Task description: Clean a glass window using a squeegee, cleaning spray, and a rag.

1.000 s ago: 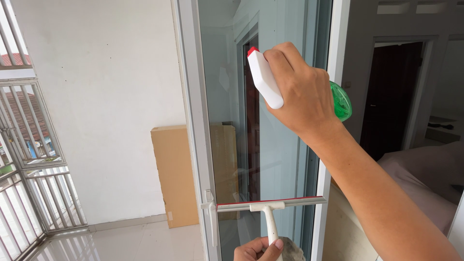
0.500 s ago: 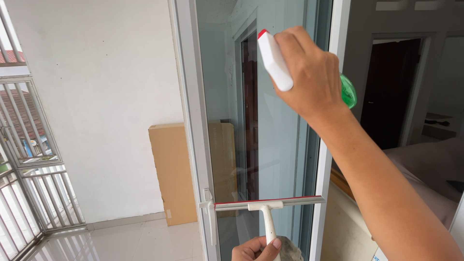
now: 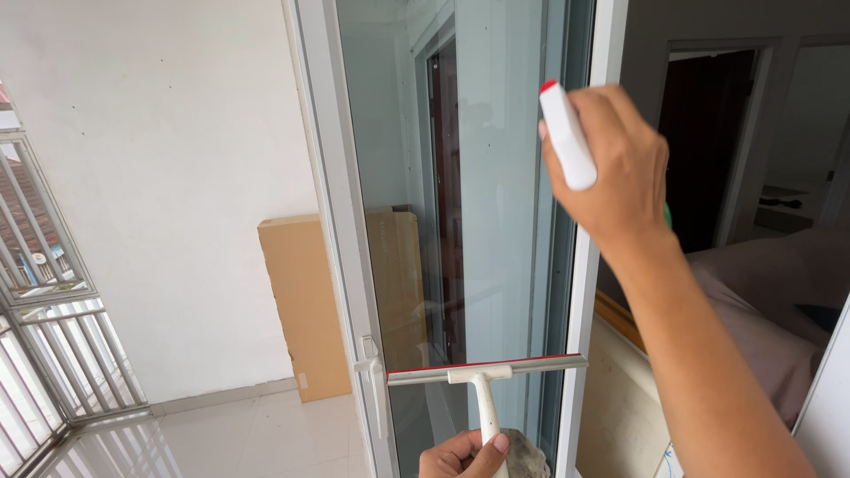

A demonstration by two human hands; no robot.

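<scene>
Raised right hand (image 3: 620, 177) wraps spray bottle (image 3: 567, 137), nozzle poking above grip

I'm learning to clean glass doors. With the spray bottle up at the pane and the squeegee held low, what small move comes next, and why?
Probably squeeze the trigger. The right hand holds the spray bottle up near the glass, nozzle toward it, and no wet streaks show there. The left hand holds the squeegee low against the pane, ready for wiping afterwards.

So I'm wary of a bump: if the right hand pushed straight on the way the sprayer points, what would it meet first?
Probably the glass pane: the right hand aims the spray bottle at it, though the gap is unclear.
</scene>
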